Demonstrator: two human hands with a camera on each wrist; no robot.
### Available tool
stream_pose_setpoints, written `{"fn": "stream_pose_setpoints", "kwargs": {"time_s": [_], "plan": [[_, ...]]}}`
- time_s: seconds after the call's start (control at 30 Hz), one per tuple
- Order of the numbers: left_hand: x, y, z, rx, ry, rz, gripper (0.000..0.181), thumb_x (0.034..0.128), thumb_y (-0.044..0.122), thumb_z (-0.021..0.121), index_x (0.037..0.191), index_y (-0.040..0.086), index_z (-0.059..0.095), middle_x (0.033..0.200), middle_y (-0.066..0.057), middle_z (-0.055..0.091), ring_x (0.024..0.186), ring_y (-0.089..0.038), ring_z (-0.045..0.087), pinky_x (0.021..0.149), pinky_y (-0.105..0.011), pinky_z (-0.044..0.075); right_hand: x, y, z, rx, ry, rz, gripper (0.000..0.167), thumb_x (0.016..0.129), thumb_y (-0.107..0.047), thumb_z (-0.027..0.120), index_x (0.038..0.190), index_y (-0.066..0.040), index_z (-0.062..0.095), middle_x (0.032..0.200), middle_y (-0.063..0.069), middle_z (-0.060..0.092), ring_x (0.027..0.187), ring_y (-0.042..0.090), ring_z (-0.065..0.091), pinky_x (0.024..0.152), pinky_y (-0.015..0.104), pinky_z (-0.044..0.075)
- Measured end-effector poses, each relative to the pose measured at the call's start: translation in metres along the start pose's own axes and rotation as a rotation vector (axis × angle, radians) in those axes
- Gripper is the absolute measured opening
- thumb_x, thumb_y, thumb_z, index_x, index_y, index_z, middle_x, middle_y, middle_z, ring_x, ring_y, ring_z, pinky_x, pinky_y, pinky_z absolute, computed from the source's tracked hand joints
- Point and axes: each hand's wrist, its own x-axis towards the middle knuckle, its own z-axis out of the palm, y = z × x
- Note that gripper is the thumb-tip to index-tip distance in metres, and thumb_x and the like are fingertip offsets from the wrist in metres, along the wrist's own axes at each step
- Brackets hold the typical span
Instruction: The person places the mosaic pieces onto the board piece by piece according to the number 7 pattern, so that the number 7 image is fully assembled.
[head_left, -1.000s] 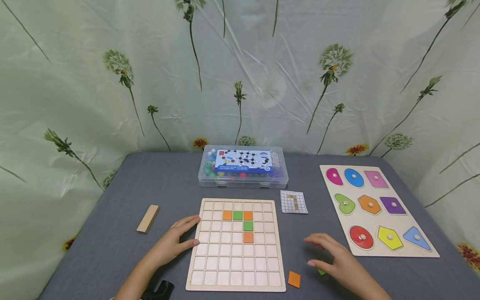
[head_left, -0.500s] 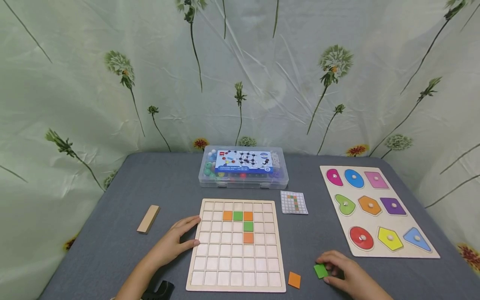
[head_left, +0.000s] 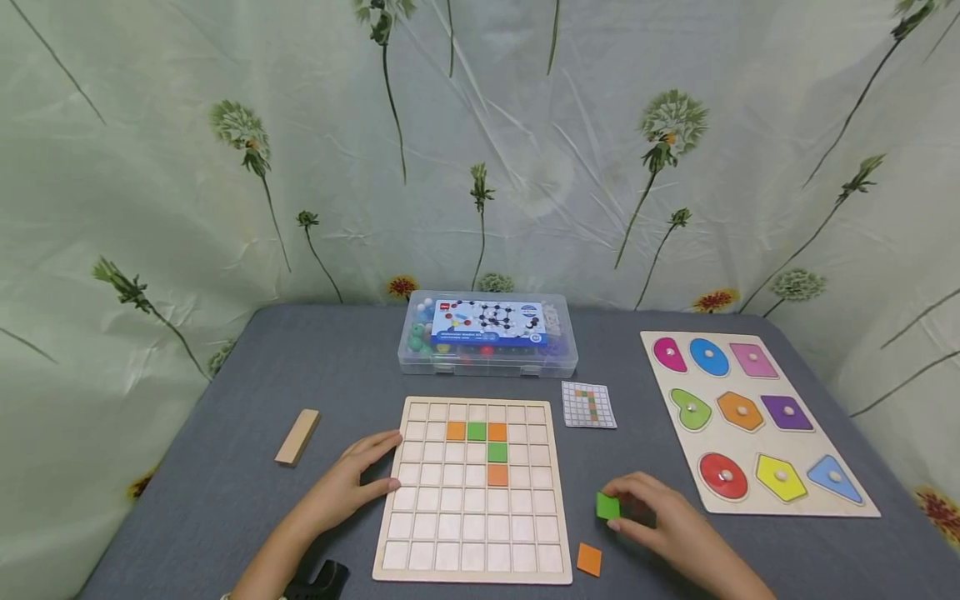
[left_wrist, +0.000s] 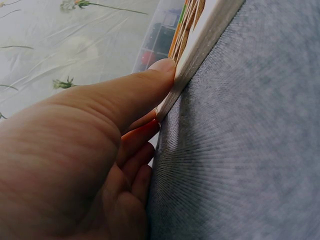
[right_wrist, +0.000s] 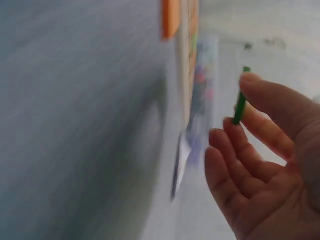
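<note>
A wooden grid board [head_left: 472,525] lies on the table, with orange and green square tiles set in its upper cells. My left hand [head_left: 348,483] rests against the board's left edge; the left wrist view shows the thumb and fingertips touching its side. To the right of the board, my right hand [head_left: 667,521] pinches a green square tile [head_left: 607,506] between thumb and fingers. In the right wrist view this green tile [right_wrist: 241,102] appears edge-on, held off the table. A loose orange tile [head_left: 589,559] lies by the board's lower right corner.
A small pattern card [head_left: 588,405] lies right of the board's top. Behind stands a clear plastic case [head_left: 487,333]. A shape puzzle board [head_left: 716,450] is at the right, a wooden block [head_left: 297,437] at the left. A black object [head_left: 322,581] sits near the left forearm.
My right hand reached down to the green tile, took hold of it, lifted it and moved left toward the board. The left hand stays in place.
</note>
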Motion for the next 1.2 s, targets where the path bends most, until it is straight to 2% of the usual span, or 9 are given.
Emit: {"fn": "stream_pose_setpoints", "kwargs": {"time_s": [0.1,0.2,0.3,0.37,0.53,0.77,0.93,1.2], "plan": [[0.0,0.0,0.0,-0.004,0.0,0.001,0.065,0.0779,0.033,0.068,0.133,0.007,0.045,0.135,-0.01,0.04,0.124,-0.033,0.032,0.093,-0.053,0.03,0.013,-0.015,0.008,0.03,0.06,-0.092,0.025,0.08,-0.03,0.068,0.102,-0.02,0.062,0.097,-0.011,0.055,0.078,0.009,0.052,0.066,0.025,0.046],[0.0,0.0,0.0,-0.003,0.0,0.004,0.065,0.078,0.034,0.068,0.133,0.007,0.045,0.135,-0.01,0.04,0.124,-0.033,0.032,0.093,-0.053,0.03,0.025,-0.027,0.018,0.086,0.087,-0.186,0.026,0.079,-0.024,0.069,0.104,-0.017,0.064,0.098,-0.009,0.056,0.079,0.011,0.053,0.066,0.026,0.047],[0.0,-0.001,0.001,0.002,0.0,0.004,0.065,0.0783,0.035,0.067,0.133,0.008,0.045,0.135,-0.009,0.04,0.124,-0.032,0.032,0.093,-0.053,0.03,0.037,-0.034,0.032,0.137,0.083,-0.261,0.027,0.08,-0.023,0.068,0.105,-0.013,0.064,0.1,-0.006,0.057,0.079,0.014,0.054,0.067,0.027,0.047],[0.0,-0.001,0.001,0.003,0.0,0.003,0.065,0.0783,0.035,0.067,0.133,0.008,0.045,0.135,-0.009,0.04,0.124,-0.033,0.032,0.093,-0.053,0.03,0.043,-0.038,0.042,0.163,0.068,-0.28,0.028,0.081,-0.024,0.067,0.106,-0.012,0.063,0.1,-0.006,0.057,0.079,0.014,0.054,0.067,0.027,0.047],[0.0,-0.002,0.001,0.006,0.004,0.005,0.066,0.0781,0.036,0.067,0.133,0.008,0.045,0.135,-0.009,0.041,0.124,-0.032,0.033,0.093,-0.053,0.03,0.055,-0.041,0.063,0.166,0.033,-0.276,0.024,0.08,-0.023,0.068,0.102,-0.013,0.062,0.095,-0.009,0.056,0.08,0.011,0.053,0.069,0.025,0.045],[0.0,-0.003,0.002,0.001,0.006,0.003,0.065,0.0781,0.035,0.068,0.133,0.008,0.045,0.135,-0.009,0.041,0.124,-0.032,0.033,0.093,-0.053,0.03,0.063,-0.038,0.081,0.108,0.012,-0.249,0.021,0.079,-0.026,0.07,0.096,-0.016,0.062,0.095,-0.011,0.054,0.083,0.005,0.05,0.074,0.024,0.043],[0.0,-0.003,0.001,0.0,0.009,0.003,0.066,0.0778,0.034,0.068,0.133,0.008,0.045,0.135,-0.009,0.041,0.124,-0.032,0.033,0.093,-0.053,0.03,0.064,-0.037,0.086,0.092,0.021,-0.244,0.023,0.078,-0.028,0.07,0.097,-0.018,0.062,0.094,-0.012,0.052,0.083,0.005,0.048,0.074,0.025,0.042],[0.0,-0.003,0.002,0.007,0.009,0.006,0.065,0.078,0.035,0.068,0.133,0.008,0.045,0.135,-0.009,0.041,0.124,-0.032,0.033,0.093,-0.053,0.03,0.064,-0.038,0.086,0.094,0.052,-0.249,0.018,0.079,-0.015,0.069,0.096,-0.016,0.065,0.091,-0.011,0.052,0.078,0.005,0.046,0.07,0.022,0.042]]}}
